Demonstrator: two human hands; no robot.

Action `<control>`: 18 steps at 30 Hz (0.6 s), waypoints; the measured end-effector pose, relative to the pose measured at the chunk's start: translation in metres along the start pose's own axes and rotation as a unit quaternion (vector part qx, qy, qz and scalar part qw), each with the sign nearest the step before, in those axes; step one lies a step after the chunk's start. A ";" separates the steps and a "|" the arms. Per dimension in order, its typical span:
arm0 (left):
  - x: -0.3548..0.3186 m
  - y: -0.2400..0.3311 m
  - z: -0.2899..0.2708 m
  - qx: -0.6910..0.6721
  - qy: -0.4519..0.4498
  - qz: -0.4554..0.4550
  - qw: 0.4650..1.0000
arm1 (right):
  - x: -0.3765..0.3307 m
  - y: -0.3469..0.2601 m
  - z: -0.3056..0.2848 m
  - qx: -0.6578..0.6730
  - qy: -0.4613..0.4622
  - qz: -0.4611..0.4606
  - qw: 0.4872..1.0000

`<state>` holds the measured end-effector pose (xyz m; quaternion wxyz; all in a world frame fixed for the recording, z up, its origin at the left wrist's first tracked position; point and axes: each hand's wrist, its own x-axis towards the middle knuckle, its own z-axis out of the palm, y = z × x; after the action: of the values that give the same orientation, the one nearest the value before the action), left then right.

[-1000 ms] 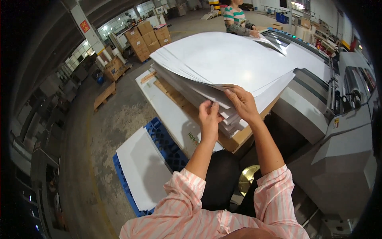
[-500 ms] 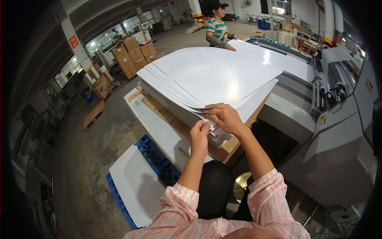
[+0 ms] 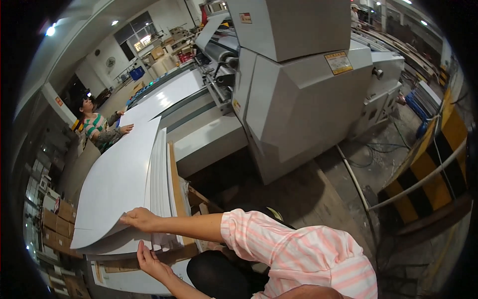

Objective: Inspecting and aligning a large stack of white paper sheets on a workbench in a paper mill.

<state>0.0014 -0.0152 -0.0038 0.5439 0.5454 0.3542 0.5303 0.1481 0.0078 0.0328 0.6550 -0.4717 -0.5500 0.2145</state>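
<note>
A tall stack of large, glossy white sheets lies at the left. My right hand pinches the near corner of the top sheet, which curls up from the sheets beneath it. Just below and nearer to me, my left hand is raised beside the stack's near edge. Its fingers point up, slightly apart, with nothing visible in them. Beyond the stack, a co-worker in a striped shirt rests both hands on or at the edge of the white sheets.
A big grey machine with rollers stands beyond and right of the stack. Under the sheets is a wooden pallet. At the right is a yellow-and-black striped guard, and cartons are piled at the far left.
My view has swung to the right. My right hand now lifts a sheet's corner away from the fanned edges, and my left hand has come off the stack's corner, its fingers opened.
</note>
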 end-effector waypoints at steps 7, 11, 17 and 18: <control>0.014 -0.019 -0.012 -0.042 0.042 0.015 0.998 | -0.006 -0.006 0.007 -0.086 -0.009 -0.275 0.957; 0.008 -0.021 0.000 -0.147 0.100 0.057 0.982 | -0.012 0.007 -0.002 -0.232 -0.122 -0.258 0.930; 0.026 -0.036 -0.025 -0.137 0.032 0.044 0.989 | -0.015 -0.005 0.003 -0.336 -0.062 -0.425 0.838; 0.025 -0.034 -0.023 -0.173 0.022 0.049 0.983 | -0.016 -0.007 0.004 -0.322 -0.046 -0.444 0.835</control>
<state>-0.0093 0.0193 -0.0357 0.5957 0.4474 0.2422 0.6215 0.1379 -0.0068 0.0302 0.4651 -0.3503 -0.7679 -0.2671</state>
